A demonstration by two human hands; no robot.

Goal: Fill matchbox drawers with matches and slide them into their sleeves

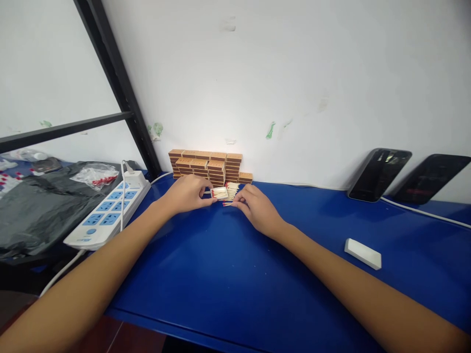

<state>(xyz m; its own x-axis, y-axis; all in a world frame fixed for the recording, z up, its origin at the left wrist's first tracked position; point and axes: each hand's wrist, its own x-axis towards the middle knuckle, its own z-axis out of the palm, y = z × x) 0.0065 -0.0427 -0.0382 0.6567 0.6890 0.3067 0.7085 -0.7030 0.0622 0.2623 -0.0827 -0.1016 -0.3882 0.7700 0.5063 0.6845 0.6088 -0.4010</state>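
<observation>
My left hand (189, 193) pinches the left end of a small open matchbox tray (220, 192) with red-tipped matches lying in it. Just right of the tray, my right hand (257, 208) has thumb and fingers closed on a few matches (228, 203), their red heads pointing left. A loose pile of matches (232, 188) lies between the hands, partly hidden by the tray and the right fingers. Behind both hands, stacked matchboxes (206, 164) with brown striking sides stand against the wall.
On the blue table (206, 274), a white power strip (110, 211) with a cable lies at left beside a dark plastic sheet (47, 206). A white block (363, 253) rests at right. One phone (379, 174) and another dark phone (430, 177) lean on the wall.
</observation>
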